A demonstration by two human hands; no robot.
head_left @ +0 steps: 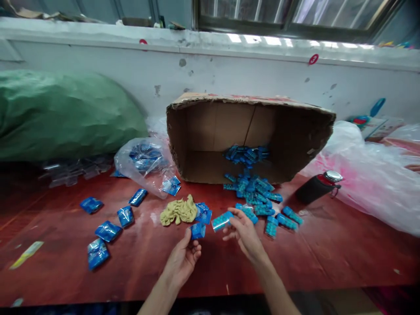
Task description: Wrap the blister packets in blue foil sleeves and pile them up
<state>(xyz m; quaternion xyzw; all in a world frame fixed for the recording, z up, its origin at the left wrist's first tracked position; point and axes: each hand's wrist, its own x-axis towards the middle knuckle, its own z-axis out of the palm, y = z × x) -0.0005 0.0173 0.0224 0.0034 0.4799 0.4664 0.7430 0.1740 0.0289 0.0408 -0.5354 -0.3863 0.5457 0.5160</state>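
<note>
Between thumb and fingers, my left hand [184,259] grips a small blue printed packet [198,230]. My right hand [243,232] pinches a clear tube of turquoise beads [222,221] by its right end, held tilted above the table. The two held things are close but apart. Just beyond my left hand lie a crumpled yellow-green lump [179,211] and a few flat blue cards [204,213]. Past my right hand, a heap of similar bead-filled tubes [256,190] spills out of a cardboard box [210,168] lying on its side.
Several blue packets [108,230] are scattered on the red table [157,275] at left. Behind them sits a clear plastic bag [131,168] of blue packets. A dark bottle [316,186] stands right of the tubes. Large green [65,116] and whitish-pink [367,175] bags flank the box.
</note>
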